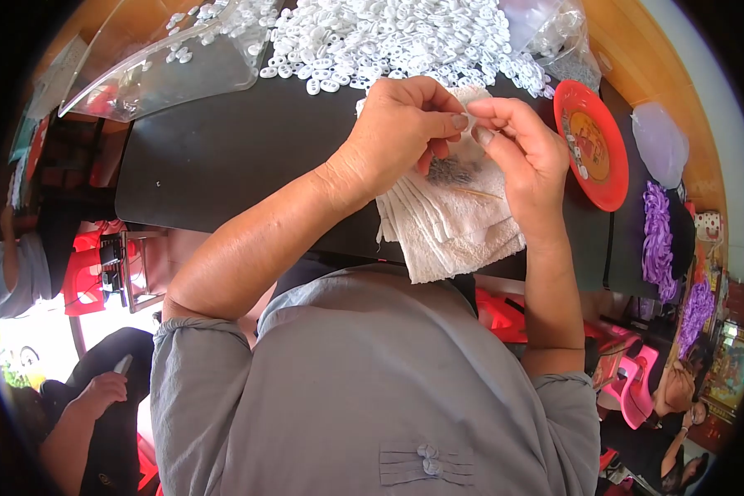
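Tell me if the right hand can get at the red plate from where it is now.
Probably yes. The right hand is pinching a small white piece together with the left hand above the folded white cloth; the red plate lies just beside it on the black table, nothing between.

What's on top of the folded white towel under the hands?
On the folded white towel lies a small dark clump with a thin straw-coloured strand. The left hand and right hand cover its upper part, so anything there is hidden.
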Demonstrator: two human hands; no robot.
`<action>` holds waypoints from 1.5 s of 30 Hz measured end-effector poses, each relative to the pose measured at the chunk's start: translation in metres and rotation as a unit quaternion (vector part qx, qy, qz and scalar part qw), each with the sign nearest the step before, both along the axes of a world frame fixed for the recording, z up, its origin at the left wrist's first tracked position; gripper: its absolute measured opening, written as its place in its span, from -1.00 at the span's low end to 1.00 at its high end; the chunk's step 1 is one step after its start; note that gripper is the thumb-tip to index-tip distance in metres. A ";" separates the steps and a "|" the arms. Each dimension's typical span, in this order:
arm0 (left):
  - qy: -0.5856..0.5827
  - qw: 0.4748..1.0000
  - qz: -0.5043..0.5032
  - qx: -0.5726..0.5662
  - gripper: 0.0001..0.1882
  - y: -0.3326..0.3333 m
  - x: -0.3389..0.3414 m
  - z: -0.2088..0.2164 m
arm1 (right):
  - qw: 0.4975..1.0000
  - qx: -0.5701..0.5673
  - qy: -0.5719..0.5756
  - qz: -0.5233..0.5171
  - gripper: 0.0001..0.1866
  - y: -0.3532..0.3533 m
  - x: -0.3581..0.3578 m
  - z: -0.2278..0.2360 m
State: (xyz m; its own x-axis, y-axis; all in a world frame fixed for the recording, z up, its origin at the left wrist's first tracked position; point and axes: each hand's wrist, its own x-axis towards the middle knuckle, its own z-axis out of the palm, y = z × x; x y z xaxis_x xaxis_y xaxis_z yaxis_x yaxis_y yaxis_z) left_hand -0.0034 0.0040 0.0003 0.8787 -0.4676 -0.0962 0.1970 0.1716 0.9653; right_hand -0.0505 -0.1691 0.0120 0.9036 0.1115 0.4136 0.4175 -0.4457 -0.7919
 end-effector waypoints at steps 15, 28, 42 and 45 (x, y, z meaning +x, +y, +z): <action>-0.031 0.999 0.018 0.014 -0.91 -0.002 -0.007 -0.002 | 1.000 -0.017 -0.008 -0.005 -0.80 0.010 -0.003 0.000; 0.045 0.996 0.029 -0.071 -0.89 -0.001 -0.001 -0.008 | 0.998 0.032 0.041 -0.036 -0.76 0.007 0.001 -0.006; 0.048 0.998 0.010 -0.036 -0.88 -0.001 0.000 -0.006 | 0.981 -0.147 -0.095 -0.081 -0.92 0.006 0.003 -0.012; 0.014 1.000 0.007 -0.002 -0.87 -0.001 -0.001 -0.007 | 0.978 -0.157 -0.105 -0.084 -0.92 0.007 0.003 -0.012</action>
State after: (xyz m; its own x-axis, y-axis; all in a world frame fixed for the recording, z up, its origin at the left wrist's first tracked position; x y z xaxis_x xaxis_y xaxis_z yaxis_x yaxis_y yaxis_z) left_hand -0.0046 0.0027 -0.0068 0.8821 -0.4558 -0.1192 0.2218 0.1785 0.9586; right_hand -0.0476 -0.1625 0.0005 0.8194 0.1207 0.5604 0.4561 -0.7294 -0.5098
